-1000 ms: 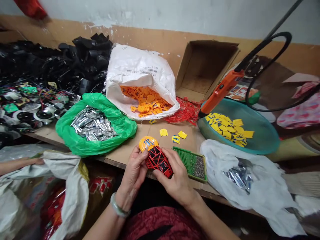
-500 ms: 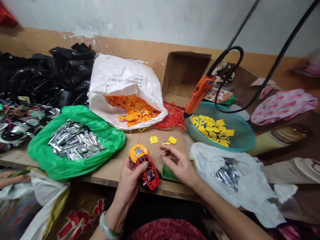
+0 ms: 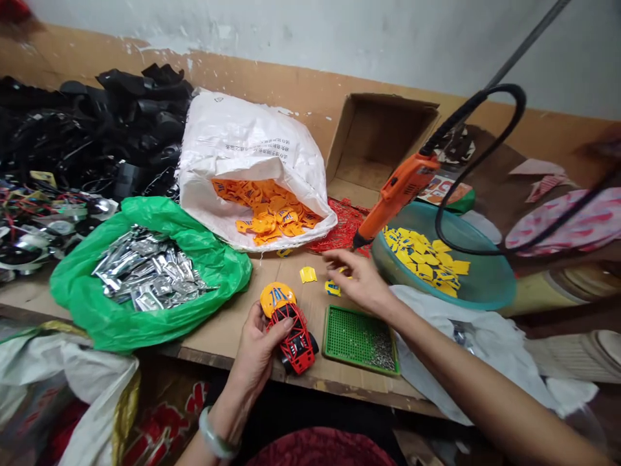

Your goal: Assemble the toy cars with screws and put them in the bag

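Edge: the front edge of the wooden worktop (image 3: 339, 392) runs just below the red lattice toy car (image 3: 291, 338), which sits near it.
Room: a green plastic bag (image 3: 145, 278) of silver foil pieces lies left of the car, with a stretch of worktop between them.
Left hand (image 3: 255, 353): closed around the car, gripping it, thumb across the red frame, an orange cap (image 3: 276, 299) at the car's far end.
Right hand (image 3: 361, 281): open, fingers loosely spread, reaching out beyond the car; the fingertips are just beside a small yellow piece (image 3: 332, 288), contact unclear.
Arms: right arm stretched across from the lower right; left forearm, wearing a pale bangle (image 3: 216, 441), rises from below the car.
Nearby: a green pegboard tray (image 3: 359, 340) of metal pins sits right of the car.
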`<state>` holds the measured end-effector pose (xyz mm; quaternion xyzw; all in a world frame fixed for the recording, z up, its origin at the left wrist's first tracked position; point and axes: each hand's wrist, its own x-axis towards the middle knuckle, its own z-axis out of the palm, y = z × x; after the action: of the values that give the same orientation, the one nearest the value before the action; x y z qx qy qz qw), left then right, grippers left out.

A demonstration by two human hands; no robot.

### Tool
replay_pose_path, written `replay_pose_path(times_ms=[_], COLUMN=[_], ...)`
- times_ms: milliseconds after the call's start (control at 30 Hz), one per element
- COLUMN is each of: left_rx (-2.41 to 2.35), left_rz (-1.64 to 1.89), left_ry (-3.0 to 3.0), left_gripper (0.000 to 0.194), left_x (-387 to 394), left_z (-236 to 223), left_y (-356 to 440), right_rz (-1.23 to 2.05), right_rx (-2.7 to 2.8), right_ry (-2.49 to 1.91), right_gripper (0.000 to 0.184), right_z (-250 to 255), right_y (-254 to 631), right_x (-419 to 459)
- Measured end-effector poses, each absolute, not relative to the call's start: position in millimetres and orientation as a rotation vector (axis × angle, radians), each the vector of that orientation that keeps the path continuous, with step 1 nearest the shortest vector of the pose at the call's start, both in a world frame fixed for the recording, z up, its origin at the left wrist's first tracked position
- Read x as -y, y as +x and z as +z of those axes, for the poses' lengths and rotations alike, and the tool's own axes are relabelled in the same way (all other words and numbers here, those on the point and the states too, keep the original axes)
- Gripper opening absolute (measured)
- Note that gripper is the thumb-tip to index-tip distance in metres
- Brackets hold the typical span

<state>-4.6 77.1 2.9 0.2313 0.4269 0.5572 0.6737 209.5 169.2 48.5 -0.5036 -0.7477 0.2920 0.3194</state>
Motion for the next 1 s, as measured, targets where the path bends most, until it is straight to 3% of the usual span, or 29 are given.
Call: replay_pose_path(times_ms=[200, 333, 400, 500, 600, 833, 1000], left_rx=[-0.966, -0.927, -0.915, -0.897, -0.894, -0.964, -0.978], left_rz=[1.287, 1.305, 1.297, 1.300, 1.339, 1.422, 1.430], left_ry=[0.440, 0.383, 0.362, 0.349, 0.348, 0.492, 0.577], left_gripper=[0.059, 0.061, 0.063, 0.067, 0.066, 0.058, 0.054], left_x=[-75, -77, -79, -84, -88, -93, -95], left_z=[4, 6, 6, 4, 1, 5, 9], left_y=[-12, -17, -20, -22, -19, -1, 5], right_rz=[0.591, 0.619, 0.651, 0.706, 0.798, 1.499, 1.211], right_rx=[2.474, 2.471, 2.418, 2.266, 2.116, 1.274, 1.448], right_ry=[-1.410, -1.447, -1.463, -1.478, -1.465, -1.235, -1.252], right_gripper=[0.035, 0.001, 0.013, 0.011, 0.025, 0.039, 0.023], right_z=[31, 20, 18, 25, 40, 49, 40], right_y=[182, 173, 171, 170, 168, 149, 144], right_x=[-191, -205, -210, -207, -188, -130, -122])
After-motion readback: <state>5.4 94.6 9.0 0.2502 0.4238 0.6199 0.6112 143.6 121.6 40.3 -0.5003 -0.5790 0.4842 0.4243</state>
